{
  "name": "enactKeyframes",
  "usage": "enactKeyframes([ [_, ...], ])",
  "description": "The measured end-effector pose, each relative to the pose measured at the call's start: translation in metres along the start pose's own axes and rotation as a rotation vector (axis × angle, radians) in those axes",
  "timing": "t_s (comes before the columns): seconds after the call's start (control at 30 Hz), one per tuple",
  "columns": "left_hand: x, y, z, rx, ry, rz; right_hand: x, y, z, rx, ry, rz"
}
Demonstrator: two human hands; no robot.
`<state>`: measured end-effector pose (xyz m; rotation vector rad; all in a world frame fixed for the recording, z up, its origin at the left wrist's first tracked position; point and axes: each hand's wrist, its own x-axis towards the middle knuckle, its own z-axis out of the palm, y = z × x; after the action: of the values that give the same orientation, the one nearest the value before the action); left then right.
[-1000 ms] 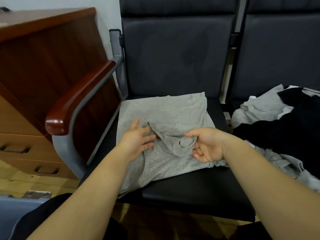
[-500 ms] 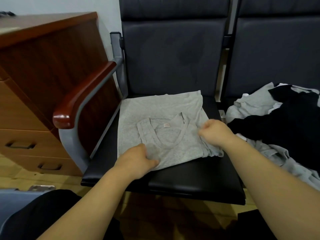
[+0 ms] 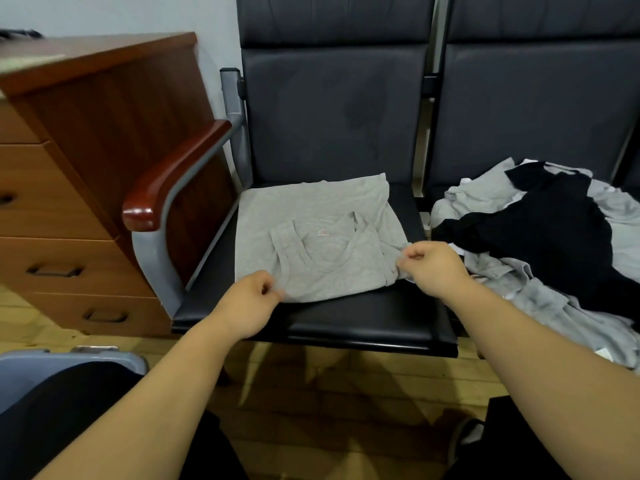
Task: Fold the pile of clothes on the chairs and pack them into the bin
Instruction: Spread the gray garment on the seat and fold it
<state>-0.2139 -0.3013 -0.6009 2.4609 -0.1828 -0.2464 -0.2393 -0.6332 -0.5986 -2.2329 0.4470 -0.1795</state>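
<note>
A grey tank top point(image 3: 311, 233) lies folded in half on the black seat point(image 3: 363, 317) of the left chair, neckline and small label facing up. My left hand point(image 3: 247, 303) pinches its near left corner. My right hand point(image 3: 433, 268) pinches the near right corner. On the right chair sits a loose pile of clothes point(image 3: 554, 244), grey and black pieces tangled together. A grey-blue bin point(image 3: 41, 368) shows at the lower left, only its rim and corner visible.
A wooden drawer cabinet point(image 3: 79, 188) stands left of the chair, close to the red-brown armrest point(image 3: 173, 174). Chair backrests rise behind both seats. Wooden floor lies below the seat's front edge.
The top's upper part with the straps has been folded down flat over the body. Both hands moved from the neckline to the near corners and closed on them.
</note>
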Motion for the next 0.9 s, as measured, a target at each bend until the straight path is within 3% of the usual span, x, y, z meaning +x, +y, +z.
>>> enactKeyframes([
  [0.07,-0.004,0.001,0.000,-0.134,0.065,-0.013,-0.006,-0.003,-0.003,0.221,-0.012,0.051],
  [0.23,-0.015,-0.004,-0.007,-0.390,0.101,-0.065,-0.023,-0.008,-0.014,0.502,-0.309,0.205],
  [0.3,-0.014,-0.009,-0.012,-0.495,0.076,-0.105,-0.028,-0.005,-0.019,0.397,-0.336,0.199],
  [0.4,-0.011,-0.022,-0.014,-0.534,0.047,-0.126,-0.035,-0.001,-0.029,0.034,-0.337,0.048],
  [0.6,-0.033,-0.017,-0.017,-0.199,-0.019,-0.011,-0.048,0.001,-0.035,-0.183,-0.322,0.061],
  [0.77,-0.036,-0.029,-0.014,0.147,-0.122,0.061,-0.053,0.005,-0.030,-0.595,-0.287,-0.004],
  [0.9,-0.042,-0.025,-0.006,0.494,-0.002,0.170,-0.069,0.004,-0.021,-0.757,-0.097,-0.208],
])
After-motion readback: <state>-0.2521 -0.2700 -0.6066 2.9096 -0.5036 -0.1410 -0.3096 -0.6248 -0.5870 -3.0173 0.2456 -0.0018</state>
